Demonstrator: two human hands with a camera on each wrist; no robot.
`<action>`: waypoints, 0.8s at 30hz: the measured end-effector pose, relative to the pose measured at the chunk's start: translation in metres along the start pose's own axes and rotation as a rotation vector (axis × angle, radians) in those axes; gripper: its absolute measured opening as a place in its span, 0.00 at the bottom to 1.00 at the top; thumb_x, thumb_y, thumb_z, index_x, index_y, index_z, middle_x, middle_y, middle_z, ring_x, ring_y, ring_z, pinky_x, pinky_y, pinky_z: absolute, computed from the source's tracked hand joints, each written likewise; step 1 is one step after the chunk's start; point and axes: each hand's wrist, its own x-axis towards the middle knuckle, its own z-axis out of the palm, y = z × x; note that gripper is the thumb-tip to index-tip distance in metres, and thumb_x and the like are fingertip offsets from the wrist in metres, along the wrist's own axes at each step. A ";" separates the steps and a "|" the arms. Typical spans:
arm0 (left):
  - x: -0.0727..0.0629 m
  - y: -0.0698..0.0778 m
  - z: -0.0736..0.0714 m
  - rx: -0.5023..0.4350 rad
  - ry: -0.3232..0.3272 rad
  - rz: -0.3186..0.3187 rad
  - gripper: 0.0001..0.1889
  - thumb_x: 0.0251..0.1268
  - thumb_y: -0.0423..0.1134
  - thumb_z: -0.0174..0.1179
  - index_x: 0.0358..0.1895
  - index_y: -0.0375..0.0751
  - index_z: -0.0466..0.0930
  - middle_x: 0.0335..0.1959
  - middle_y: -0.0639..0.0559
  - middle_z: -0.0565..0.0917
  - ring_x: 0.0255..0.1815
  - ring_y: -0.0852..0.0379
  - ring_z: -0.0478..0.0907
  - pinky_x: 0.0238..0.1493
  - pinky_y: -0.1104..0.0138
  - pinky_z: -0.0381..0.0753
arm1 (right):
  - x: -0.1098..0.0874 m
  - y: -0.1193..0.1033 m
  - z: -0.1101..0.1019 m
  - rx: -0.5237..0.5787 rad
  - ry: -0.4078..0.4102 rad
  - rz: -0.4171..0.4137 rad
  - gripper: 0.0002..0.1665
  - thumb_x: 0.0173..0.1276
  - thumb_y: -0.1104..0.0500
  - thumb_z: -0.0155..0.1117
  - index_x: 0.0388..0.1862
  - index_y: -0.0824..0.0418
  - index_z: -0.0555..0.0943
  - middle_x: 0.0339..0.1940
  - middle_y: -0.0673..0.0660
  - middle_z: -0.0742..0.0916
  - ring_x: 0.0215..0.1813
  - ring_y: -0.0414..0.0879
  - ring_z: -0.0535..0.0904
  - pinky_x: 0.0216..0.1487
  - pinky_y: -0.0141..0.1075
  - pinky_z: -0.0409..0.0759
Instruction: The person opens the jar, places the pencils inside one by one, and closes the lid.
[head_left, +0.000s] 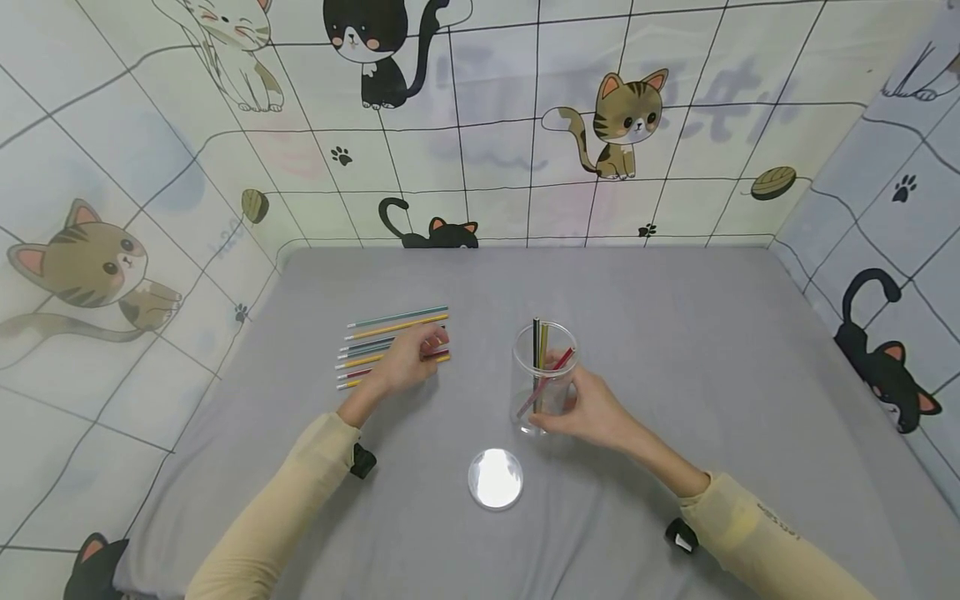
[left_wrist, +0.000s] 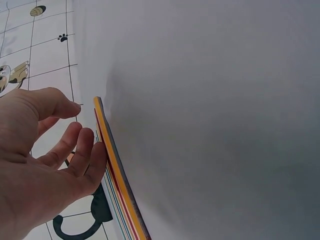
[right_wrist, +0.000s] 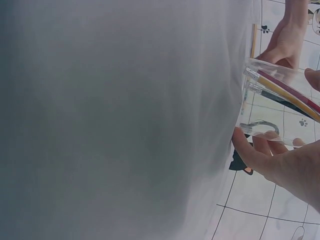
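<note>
My left hand [head_left: 408, 358] is over the right part of a row of pencils [head_left: 397, 326] lying side by side on the cloth, their pale ends to the left. In the left wrist view its fingers are loosely bent beside the pencils [left_wrist: 116, 162], with nothing between thumb and fingers. With thumb and fingers around its lower side, my right hand [head_left: 600, 412] holds an upright clear jar [head_left: 553, 385]. Inside stand a dark pencil and a yellow pencil, while a red pencil [head_left: 557, 363] leans across. The right wrist view shows the jar [right_wrist: 280, 112] touching the cloth.
A round, shiny clear lid [head_left: 496, 479] lies flat in front of the jar. Grey cloth [head_left: 660, 308] covers the table. Walls with printed cats [head_left: 626, 125] and grid lines enclose its back and sides.
</note>
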 end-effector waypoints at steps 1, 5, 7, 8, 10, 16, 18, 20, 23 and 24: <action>0.000 0.000 0.000 0.003 -0.002 -0.001 0.20 0.51 0.19 0.59 0.51 0.31 0.77 0.45 0.36 0.79 0.46 0.41 0.77 0.46 0.50 0.78 | 0.000 0.000 0.000 0.000 0.000 0.001 0.40 0.49 0.62 0.81 0.62 0.61 0.74 0.51 0.54 0.84 0.48 0.48 0.79 0.34 0.36 0.83; 0.000 -0.002 0.001 0.010 -0.007 -0.007 0.20 0.52 0.18 0.59 0.51 0.32 0.77 0.44 0.37 0.79 0.45 0.41 0.76 0.47 0.50 0.77 | 0.000 0.000 0.000 -0.008 0.001 0.000 0.40 0.49 0.62 0.81 0.62 0.61 0.74 0.51 0.54 0.84 0.47 0.48 0.79 0.33 0.36 0.82; 0.000 -0.002 0.002 0.021 -0.006 -0.009 0.20 0.52 0.19 0.59 0.51 0.33 0.77 0.44 0.37 0.79 0.45 0.41 0.76 0.47 0.50 0.77 | 0.000 0.000 0.000 -0.011 0.002 -0.002 0.40 0.49 0.62 0.81 0.62 0.61 0.74 0.51 0.54 0.85 0.47 0.48 0.79 0.33 0.36 0.82; 0.000 -0.002 0.002 0.026 -0.005 -0.010 0.21 0.52 0.19 0.59 0.51 0.34 0.77 0.44 0.37 0.79 0.45 0.41 0.77 0.47 0.49 0.77 | 0.000 0.000 0.000 -0.014 0.002 -0.003 0.41 0.49 0.62 0.81 0.62 0.61 0.74 0.51 0.54 0.85 0.47 0.48 0.79 0.33 0.36 0.82; 0.000 -0.002 0.002 0.036 -0.006 -0.017 0.21 0.52 0.19 0.60 0.51 0.34 0.77 0.45 0.38 0.80 0.46 0.42 0.77 0.48 0.50 0.77 | 0.000 0.000 0.000 -0.017 0.003 -0.002 0.41 0.49 0.62 0.81 0.62 0.62 0.73 0.52 0.54 0.84 0.47 0.48 0.79 0.33 0.36 0.82; 0.000 -0.002 0.005 0.070 -0.007 -0.036 0.21 0.51 0.20 0.61 0.50 0.36 0.77 0.45 0.38 0.79 0.47 0.42 0.77 0.49 0.51 0.78 | 0.000 -0.001 0.000 -0.022 0.003 0.007 0.42 0.49 0.62 0.81 0.63 0.63 0.73 0.53 0.55 0.84 0.48 0.48 0.79 0.34 0.36 0.82; 0.000 -0.001 0.005 0.087 -0.007 -0.042 0.20 0.52 0.20 0.61 0.50 0.36 0.77 0.45 0.38 0.79 0.46 0.43 0.77 0.49 0.51 0.78 | 0.000 -0.001 0.000 -0.022 0.002 0.008 0.42 0.49 0.62 0.81 0.63 0.63 0.73 0.53 0.55 0.84 0.48 0.48 0.79 0.34 0.36 0.82; 0.000 -0.001 0.006 0.103 -0.009 -0.053 0.20 0.52 0.20 0.61 0.50 0.36 0.77 0.45 0.38 0.79 0.46 0.43 0.77 0.48 0.51 0.78 | 0.000 -0.001 0.000 -0.020 0.002 0.005 0.42 0.49 0.62 0.81 0.64 0.62 0.72 0.52 0.55 0.84 0.48 0.48 0.79 0.34 0.36 0.82; 0.000 0.000 0.008 0.126 -0.009 -0.069 0.19 0.53 0.20 0.61 0.50 0.37 0.78 0.45 0.39 0.78 0.46 0.44 0.76 0.48 0.51 0.78 | 0.000 0.000 -0.001 -0.023 0.002 -0.002 0.42 0.49 0.62 0.81 0.64 0.61 0.72 0.50 0.53 0.85 0.47 0.48 0.79 0.33 0.35 0.82; 0.001 0.000 0.009 0.132 -0.009 -0.074 0.19 0.53 0.20 0.61 0.50 0.37 0.78 0.45 0.40 0.78 0.46 0.44 0.76 0.48 0.52 0.78 | 0.000 0.000 -0.001 -0.023 0.003 -0.005 0.42 0.49 0.62 0.81 0.64 0.61 0.72 0.50 0.53 0.85 0.47 0.48 0.79 0.32 0.35 0.82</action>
